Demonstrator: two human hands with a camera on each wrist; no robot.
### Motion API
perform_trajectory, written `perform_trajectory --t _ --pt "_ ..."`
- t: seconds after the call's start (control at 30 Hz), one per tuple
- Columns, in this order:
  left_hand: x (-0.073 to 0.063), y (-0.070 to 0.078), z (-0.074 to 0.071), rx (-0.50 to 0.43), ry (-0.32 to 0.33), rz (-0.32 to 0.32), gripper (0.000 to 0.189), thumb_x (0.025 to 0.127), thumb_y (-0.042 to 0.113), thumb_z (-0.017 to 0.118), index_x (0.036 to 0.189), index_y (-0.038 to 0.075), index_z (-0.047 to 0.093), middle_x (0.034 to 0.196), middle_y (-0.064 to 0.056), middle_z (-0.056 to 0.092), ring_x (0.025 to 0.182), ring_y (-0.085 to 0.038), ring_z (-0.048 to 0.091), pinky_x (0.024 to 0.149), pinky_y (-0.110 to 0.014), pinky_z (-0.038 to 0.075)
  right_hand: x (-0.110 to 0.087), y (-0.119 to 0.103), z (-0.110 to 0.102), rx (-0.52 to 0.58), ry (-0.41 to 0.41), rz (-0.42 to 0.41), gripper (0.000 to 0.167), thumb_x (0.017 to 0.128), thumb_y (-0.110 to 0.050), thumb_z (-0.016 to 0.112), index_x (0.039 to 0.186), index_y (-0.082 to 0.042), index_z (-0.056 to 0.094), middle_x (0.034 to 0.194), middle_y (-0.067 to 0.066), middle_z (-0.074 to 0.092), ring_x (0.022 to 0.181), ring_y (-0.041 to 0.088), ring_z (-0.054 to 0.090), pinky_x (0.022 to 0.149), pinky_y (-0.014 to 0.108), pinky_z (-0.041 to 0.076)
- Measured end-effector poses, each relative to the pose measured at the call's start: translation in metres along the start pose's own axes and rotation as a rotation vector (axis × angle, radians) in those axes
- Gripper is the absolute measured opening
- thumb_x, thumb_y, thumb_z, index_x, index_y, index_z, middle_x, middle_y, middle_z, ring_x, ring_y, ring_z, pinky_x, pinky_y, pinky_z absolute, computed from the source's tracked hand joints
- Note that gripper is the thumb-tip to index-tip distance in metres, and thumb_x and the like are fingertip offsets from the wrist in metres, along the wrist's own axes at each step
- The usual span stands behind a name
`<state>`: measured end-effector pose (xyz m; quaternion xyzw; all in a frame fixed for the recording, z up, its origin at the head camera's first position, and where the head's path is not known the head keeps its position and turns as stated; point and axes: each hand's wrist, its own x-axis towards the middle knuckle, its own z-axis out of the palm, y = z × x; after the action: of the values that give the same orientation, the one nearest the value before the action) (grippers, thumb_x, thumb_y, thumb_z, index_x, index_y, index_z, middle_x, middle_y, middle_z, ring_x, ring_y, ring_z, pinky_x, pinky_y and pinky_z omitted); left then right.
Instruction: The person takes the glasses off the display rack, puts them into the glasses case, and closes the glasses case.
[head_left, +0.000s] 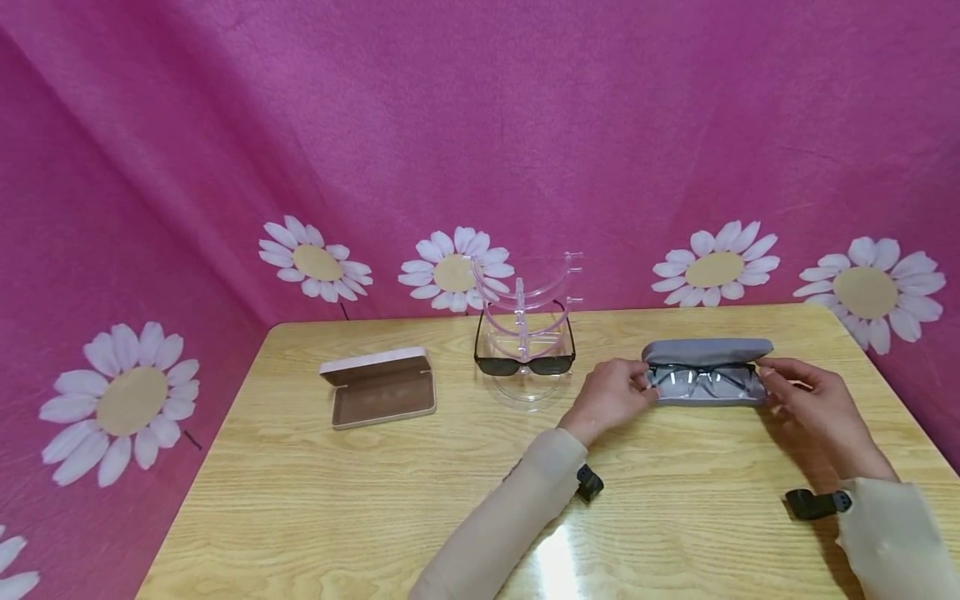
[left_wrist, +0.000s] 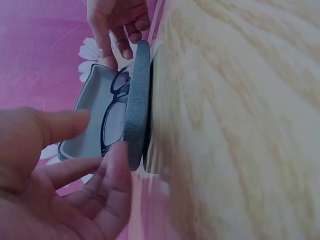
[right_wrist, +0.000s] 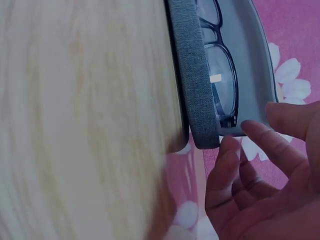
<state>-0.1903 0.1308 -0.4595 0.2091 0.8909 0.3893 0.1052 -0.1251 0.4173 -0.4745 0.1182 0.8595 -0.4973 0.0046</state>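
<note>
A grey glasses case (head_left: 708, 348) stands with its lid raised at the right of the table. Clear-lensed eyeglasses with a dark frame (right_wrist: 235, 82) lie inside it, lenses toward the front. At the case's left end is my left hand (head_left: 615, 396); its fingertips touch the end by the frame's corner, and the thumb stands apart in the left wrist view. My right hand (head_left: 817, 408) is at the opposite end, fingertips against or very close to the case's corner and thumb near the lid's edge. Neither hand visibly pinches the eyeglasses.
A clear and pink glasses stand (head_left: 521, 321) is at the table's back middle, with dark sunglasses (head_left: 551, 365) on it. Left of it, a brown-lined glasses case (head_left: 382, 396) lies open. A pink flowered curtain (head_left: 540, 150) hangs behind the wooden table (head_left: 337, 508).
</note>
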Motion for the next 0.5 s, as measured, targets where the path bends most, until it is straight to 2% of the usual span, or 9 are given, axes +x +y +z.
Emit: perform_trajectory --t 0.1,0.2,0.37,0.43,0.5 --pt "-0.0012 0.0009 -0.0011 0.042 -0.054 0.032 0.035 0.096 0.033 0.076 0.126 0.015 0.075 0.089 0.013 0.065 0.077 0.003 0.055 0.074 -0.012 0.044 -0.0006 0.0007 0.0020 -0.033 -0.005 -0.009 0.055 0.108 -0.042 0.055 0.149 -0.006 0.053 0.091 -0.027 0.057 0.073 0.008 0.062 0.063 0.027 0.058" --pt "-0.0023 0.0013 -0.0026 0.079 -0.082 0.044 0.039 0.098 0.038 0.073 0.129 0.015 0.072 0.087 0.014 0.062 0.075 0.001 0.052 0.073 -0.014 0.042 -0.0003 0.0026 0.0037 -0.062 -0.018 -0.017 0.063 0.107 -0.043 0.055 0.153 -0.001 0.047 0.094 -0.033 0.054 0.071 0.009 0.063 0.063 0.027 0.058" --pt "-0.0044 0.0014 -0.0051 0.121 -0.118 0.038 0.057 0.098 0.043 0.071 0.149 0.021 0.059 0.083 0.014 0.059 0.071 -0.001 0.052 0.067 -0.015 0.042 0.0006 0.0041 0.0044 -0.086 -0.058 -0.034 0.067 0.108 -0.043 0.054 0.156 0.002 0.043 0.098 -0.038 0.052 0.075 0.005 0.063 0.065 0.024 0.057" --pt "-0.0048 0.0011 -0.0053 0.152 -0.134 0.054 0.058 0.099 0.044 0.070 0.152 0.023 0.056 0.081 0.011 0.058 0.070 -0.004 0.052 0.064 -0.017 0.042 0.0014 0.0038 0.0044 -0.098 -0.066 -0.046 0.067 0.109 -0.043 0.053 0.156 0.003 0.041 0.100 -0.038 0.049 0.076 0.005 0.063 0.066 0.023 0.056" --pt "-0.0051 0.0003 -0.0051 0.195 -0.147 0.073 0.059 0.099 0.046 0.068 0.153 0.024 0.055 0.081 0.009 0.057 0.074 -0.004 0.052 0.065 -0.018 0.042 0.0022 0.0032 0.0041 -0.116 -0.074 -0.057 0.067 0.109 -0.042 0.051 0.155 0.006 0.040 0.101 -0.039 0.047 0.076 0.004 0.062 0.066 0.022 0.055"
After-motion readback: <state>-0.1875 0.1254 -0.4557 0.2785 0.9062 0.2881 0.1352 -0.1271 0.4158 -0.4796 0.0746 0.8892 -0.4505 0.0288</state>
